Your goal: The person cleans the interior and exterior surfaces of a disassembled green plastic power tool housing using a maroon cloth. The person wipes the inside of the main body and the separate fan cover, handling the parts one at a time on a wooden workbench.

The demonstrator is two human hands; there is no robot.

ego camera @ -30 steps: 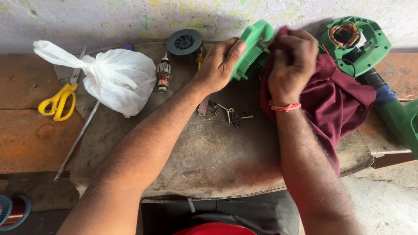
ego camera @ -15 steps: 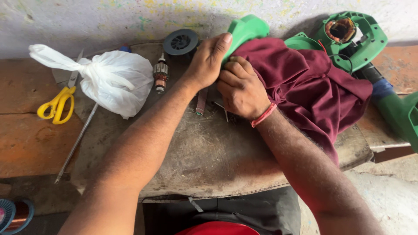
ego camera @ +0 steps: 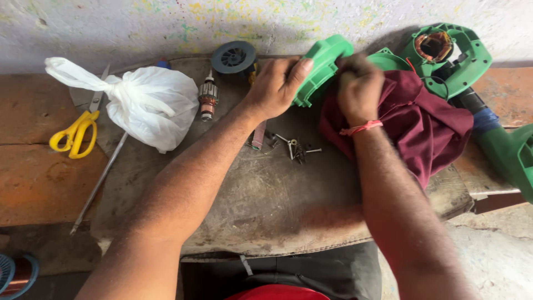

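The right hand [ego camera: 360, 89] has risen, clutching the maroon cloth [ego camera: 422, 125]; the left hand [ego camera: 277, 83] grips the green housing [ego camera: 322, 64], tilted up-right.

a pale wall [ego camera: 111, 22] runs along the back, rough and speckled with yellow and green paint flecks. below it sits a reddish-brown worktop [ego camera: 39, 183], worn and cracked, with a grimy grey mat [ego camera: 266, 205] laid over its middle and hanging a little over the front edge. to the lower right, bare grey floor [ego camera: 494, 255] shows. daylight falls soft and even, with faint shadows at the wall.
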